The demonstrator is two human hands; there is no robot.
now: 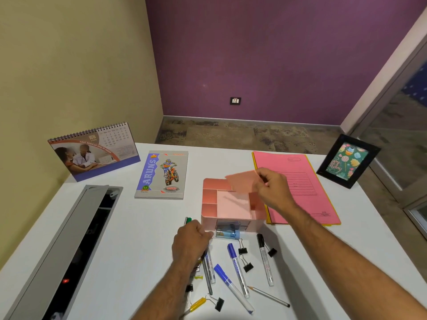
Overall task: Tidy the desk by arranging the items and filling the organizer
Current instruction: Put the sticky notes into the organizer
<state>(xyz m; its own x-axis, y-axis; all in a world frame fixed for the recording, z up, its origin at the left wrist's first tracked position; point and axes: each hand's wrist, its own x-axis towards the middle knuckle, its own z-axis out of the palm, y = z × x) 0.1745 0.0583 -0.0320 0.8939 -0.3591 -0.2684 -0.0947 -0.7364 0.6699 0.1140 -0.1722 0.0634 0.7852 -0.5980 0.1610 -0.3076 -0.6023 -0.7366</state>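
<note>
Pinched by right hand point(273, 185) above organizer point(231, 204) — pink card point(242, 181), thin, floppy, best edge-held; left hand point(191, 239) gripped markers point(209, 264).

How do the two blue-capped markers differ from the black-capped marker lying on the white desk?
The two blue-capped markers have blue caps; the black-capped marker has a black one. The blue pair lie side by side nearer the middle of the clutter; the black one lies apart to their right, with a black binder clip beside it. All share pale barrels, lie flat on the white desk, caps toward the pink organizer, untouched.
</note>
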